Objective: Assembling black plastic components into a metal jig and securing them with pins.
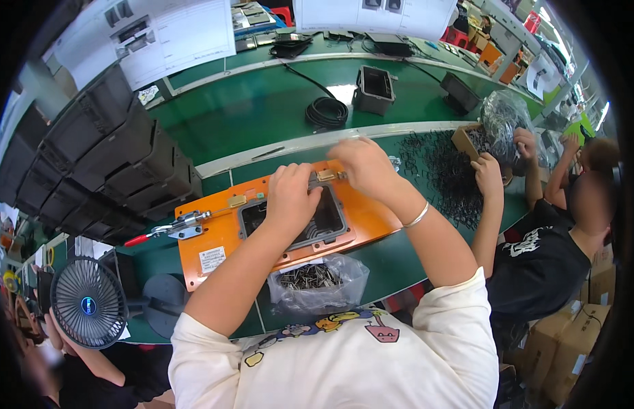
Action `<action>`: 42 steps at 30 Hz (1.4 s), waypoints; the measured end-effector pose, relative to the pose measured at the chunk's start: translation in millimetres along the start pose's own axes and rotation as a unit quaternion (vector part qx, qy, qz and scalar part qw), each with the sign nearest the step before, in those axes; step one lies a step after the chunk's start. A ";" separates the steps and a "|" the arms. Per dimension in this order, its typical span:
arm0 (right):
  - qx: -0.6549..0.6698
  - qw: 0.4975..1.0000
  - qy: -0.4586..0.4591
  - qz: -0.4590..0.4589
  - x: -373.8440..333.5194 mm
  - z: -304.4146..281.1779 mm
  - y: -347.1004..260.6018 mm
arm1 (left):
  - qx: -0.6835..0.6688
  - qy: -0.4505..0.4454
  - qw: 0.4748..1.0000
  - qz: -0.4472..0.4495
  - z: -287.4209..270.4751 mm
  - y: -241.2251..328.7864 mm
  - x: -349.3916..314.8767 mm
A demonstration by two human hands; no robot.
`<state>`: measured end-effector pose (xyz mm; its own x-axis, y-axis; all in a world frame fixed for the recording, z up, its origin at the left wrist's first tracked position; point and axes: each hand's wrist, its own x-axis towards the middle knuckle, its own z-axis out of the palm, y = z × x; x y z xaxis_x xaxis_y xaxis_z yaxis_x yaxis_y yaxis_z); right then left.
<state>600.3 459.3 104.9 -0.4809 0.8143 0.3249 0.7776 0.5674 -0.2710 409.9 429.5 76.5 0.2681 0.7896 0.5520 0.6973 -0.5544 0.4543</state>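
An orange jig plate [221, 232] lies on the green bench, with a black rectangular frame part [334, 221] seated in its middle. My left hand [289, 194] rests on the frame's upper left edge, fingers curled down onto it. My right hand [361, 163] is at the plate's far edge, fingers pinched at a small brass clamp block [326, 175]; what it pinches is hidden. A red-handled toggle clamp [168, 228] sits at the plate's left end.
A clear bag of small dark metal parts [317, 278] lies in front of the jig. A small desk fan [89, 303] stands at left, stacked black bins [105, 163] behind. At right, another person's hands [487, 170] sort black rings [446, 170]. A cable coil [326, 111] and a black housing [375, 88] lie beyond.
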 end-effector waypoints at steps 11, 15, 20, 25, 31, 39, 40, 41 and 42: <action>0.153 0.794 0.522 0.273 -84.6 -29.9 74.7 | -0.051 0.128 0.989 0.049 -97.2 -6.8 -121.6; 0.288 0.825 0.354 0.334 -142.5 24.5 2.5 | -0.110 0.106 0.988 -0.003 -99.9 -7.3 -181.2; 0.275 0.872 0.275 0.297 -168.3 49.3 -63.1 | -0.265 -0.008 0.930 -0.253 -64.6 -9.6 -209.4; 0.334 0.900 0.037 0.277 -161.6 58.9 -83.2 | -0.308 -0.122 0.882 -0.335 -49.9 -3.9 -193.7; 0.311 0.926 0.121 0.179 -159.5 61.4 -97.7 | -0.268 -0.076 0.918 -0.283 -52.4 16.6 -178.0; 0.405 0.894 0.141 0.127 -169.6 58.7 -105.3 | -0.203 -0.104 0.961 -0.153 -70.0 27.7 -181.4; 0.420 0.885 0.153 0.132 -171.1 59.6 -105.7 | -0.203 -0.114 0.960 -0.154 -71.2 28.1 -179.5; 0.418 0.886 0.147 0.133 -172.7 60.5 -106.2 | -0.204 -0.105 0.961 -0.151 -72.8 28.3 -177.6; 0.439 0.875 0.146 0.143 -174.2 61.5 -106.7 | -0.202 -0.110 0.961 -0.157 -74.3 28.3 -175.6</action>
<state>576.2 264.5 21.5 -0.0933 0.9450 0.3135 0.1762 0.3256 -0.9289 333.2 255.6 44.4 0.2521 0.9461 0.2033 0.4643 -0.3026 0.8324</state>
